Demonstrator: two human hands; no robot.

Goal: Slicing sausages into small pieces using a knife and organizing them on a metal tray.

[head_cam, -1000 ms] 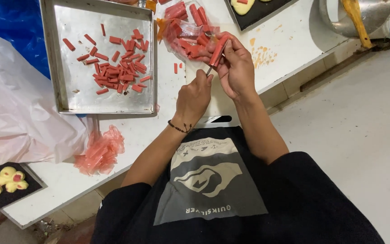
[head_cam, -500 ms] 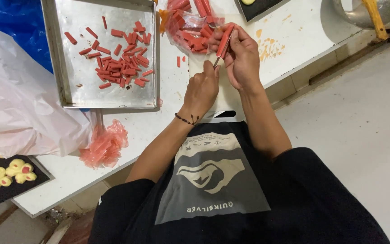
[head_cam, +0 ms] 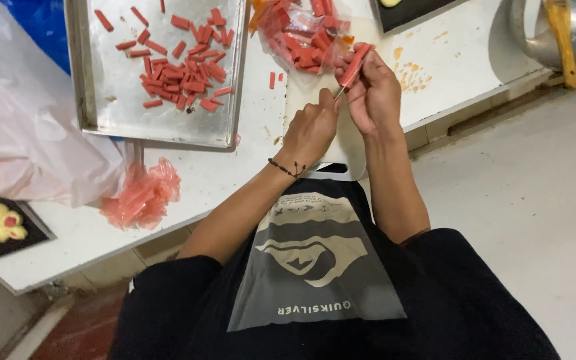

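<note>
Red sausage (head_cam: 355,65) stays gripped in right hand (head_cam: 373,93); left hand (head_cam: 311,130), now closer at 7 o'clock, pinches its wrapper end.

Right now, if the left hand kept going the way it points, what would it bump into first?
Most likely the red sausage stick held in the right hand. The left hand points up and to the right, its fingers already at the stick's lower end. Beyond lies the bag of red sticks.

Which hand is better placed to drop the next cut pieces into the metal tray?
Left, probably. The left hand lies nearer the metal tray, while the right hand grips the red sausage farther away.
</note>
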